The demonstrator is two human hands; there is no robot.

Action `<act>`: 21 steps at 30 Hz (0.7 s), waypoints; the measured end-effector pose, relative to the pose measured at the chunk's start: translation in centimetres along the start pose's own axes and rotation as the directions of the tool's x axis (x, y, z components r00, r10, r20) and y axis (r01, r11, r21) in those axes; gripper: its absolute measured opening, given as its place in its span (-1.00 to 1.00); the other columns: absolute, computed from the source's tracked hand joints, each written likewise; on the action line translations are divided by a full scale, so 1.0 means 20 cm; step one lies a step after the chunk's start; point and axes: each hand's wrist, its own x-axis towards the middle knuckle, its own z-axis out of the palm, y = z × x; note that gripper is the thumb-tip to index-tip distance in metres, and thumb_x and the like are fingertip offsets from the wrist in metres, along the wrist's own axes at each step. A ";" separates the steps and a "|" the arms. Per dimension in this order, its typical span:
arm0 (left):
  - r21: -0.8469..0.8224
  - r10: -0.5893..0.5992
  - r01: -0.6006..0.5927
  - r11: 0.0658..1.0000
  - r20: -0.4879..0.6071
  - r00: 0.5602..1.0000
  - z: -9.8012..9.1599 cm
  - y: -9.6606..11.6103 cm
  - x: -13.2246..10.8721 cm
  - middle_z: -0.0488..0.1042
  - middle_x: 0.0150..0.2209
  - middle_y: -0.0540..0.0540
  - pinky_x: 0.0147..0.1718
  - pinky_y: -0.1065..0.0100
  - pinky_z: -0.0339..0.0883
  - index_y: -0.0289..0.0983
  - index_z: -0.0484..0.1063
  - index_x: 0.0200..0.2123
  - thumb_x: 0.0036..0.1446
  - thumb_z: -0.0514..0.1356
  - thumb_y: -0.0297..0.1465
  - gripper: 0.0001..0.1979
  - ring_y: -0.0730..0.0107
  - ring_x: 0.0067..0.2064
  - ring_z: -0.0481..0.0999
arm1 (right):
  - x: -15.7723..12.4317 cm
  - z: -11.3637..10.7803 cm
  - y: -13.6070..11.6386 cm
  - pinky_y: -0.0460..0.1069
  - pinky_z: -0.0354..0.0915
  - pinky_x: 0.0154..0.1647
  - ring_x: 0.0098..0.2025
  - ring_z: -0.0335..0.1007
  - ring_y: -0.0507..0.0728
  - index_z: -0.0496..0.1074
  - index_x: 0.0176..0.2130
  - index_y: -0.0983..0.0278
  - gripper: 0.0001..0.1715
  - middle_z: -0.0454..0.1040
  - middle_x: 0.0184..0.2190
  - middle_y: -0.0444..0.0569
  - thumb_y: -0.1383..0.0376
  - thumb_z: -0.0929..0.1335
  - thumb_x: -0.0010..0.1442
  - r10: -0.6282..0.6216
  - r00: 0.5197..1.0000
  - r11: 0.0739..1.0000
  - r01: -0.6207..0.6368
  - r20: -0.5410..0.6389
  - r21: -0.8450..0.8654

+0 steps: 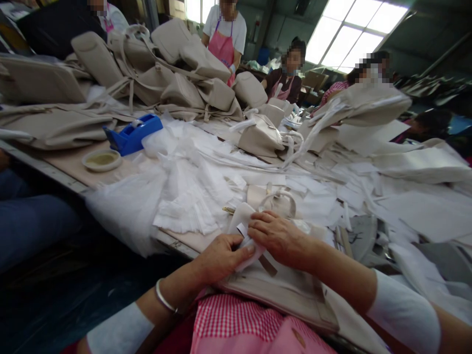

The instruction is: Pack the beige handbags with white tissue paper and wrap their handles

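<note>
Between thumb and fingers, my left hand (pixel 226 255) pinches a thin white wrapping sheet (pixel 241 216). My right hand (pixel 278 238) has its fingers curled over the same sheet from the other side. A small dark-and-white tab (pixel 242 229) pokes out between the hands. What the sheet covers underneath is mostly hidden. Below lies a beige handbag (pixel 280 300), flat at the table's near edge against the pink checked apron. Just beyond my right hand is a looped beige handle (pixel 280 199), partly hidden.
White wrapping sheets (pixel 191 182) are heaped left of centre. Behind them stand a blue tape dispenser (pixel 134 132) and a shallow round dish (pixel 101 160). Beige handbags (pixel 177 73) pile up at the back. Loose white paper (pixel 424 211) covers the right. Several people work beyond.
</note>
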 end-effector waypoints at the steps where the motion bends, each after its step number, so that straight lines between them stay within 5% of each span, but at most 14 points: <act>1: 0.005 0.001 -0.001 1.000 0.008 1.000 0.00 0.00 0.00 0.25 -0.52 0.07 -0.56 0.44 -0.01 -0.32 0.36 -0.48 0.17 0.13 -0.03 -0.56 0.52 -0.49 0.18 | 0.00 0.01 0.00 0.15 0.17 0.12 0.11 0.26 0.25 0.44 -0.08 0.30 -0.76 0.49 -0.05 0.10 0.38 0.29 0.25 0.003 1.000 1.000 -0.003 0.002 0.008; 8: -0.178 -0.093 0.100 0.979 0.051 0.994 -0.02 0.00 0.01 0.34 -0.48 0.00 -0.55 0.45 0.02 -0.36 0.49 -0.35 0.17 0.13 -0.02 -0.52 0.49 -0.47 0.23 | -0.14 -0.01 -0.02 0.23 0.01 0.21 0.26 0.06 0.31 0.32 0.14 0.25 -0.58 0.28 0.22 0.09 0.39 0.26 0.30 0.058 0.971 0.988 -0.090 -0.234 -0.128; 12: -0.372 -0.150 0.156 0.915 0.045 0.988 -0.01 -0.01 0.02 0.39 -0.47 -0.02 -0.52 0.46 0.07 -0.38 0.52 -0.32 0.09 0.22 -0.03 -0.53 0.49 -0.47 0.27 | -0.26 -0.02 -0.05 0.12 0.15 -0.05 -0.10 0.31 0.20 0.38 0.04 0.26 -0.70 0.48 -0.12 0.07 0.36 0.25 0.32 0.049 0.985 0.985 -0.075 -0.163 -0.156; 16: -0.467 -0.173 0.172 0.867 0.041 0.984 0.00 -0.01 0.04 0.39 -0.48 -0.03 -0.52 0.46 0.09 -0.41 0.49 -0.35 0.01 0.29 -0.05 -0.53 0.49 -0.48 0.28 | -0.25 0.02 -0.08 0.06 0.11 -0.27 -0.37 0.21 0.12 0.40 -0.05 0.26 -0.78 0.43 -0.38 -0.06 0.32 0.26 0.33 0.071 0.997 0.986 -0.068 0.012 -0.151; 21: -0.426 -0.130 0.140 0.894 0.052 0.990 0.00 -0.02 0.02 0.29 -0.54 0.03 -0.55 0.46 0.01 -0.37 0.41 -0.44 0.02 0.26 -0.03 -0.54 0.53 -0.51 0.19 | -0.14 -0.01 -0.10 0.07 0.08 -0.31 -0.37 0.19 0.13 0.45 -0.15 0.30 -0.81 0.44 -0.40 -0.05 0.33 0.26 0.32 -0.061 0.991 0.985 0.040 -0.116 -0.170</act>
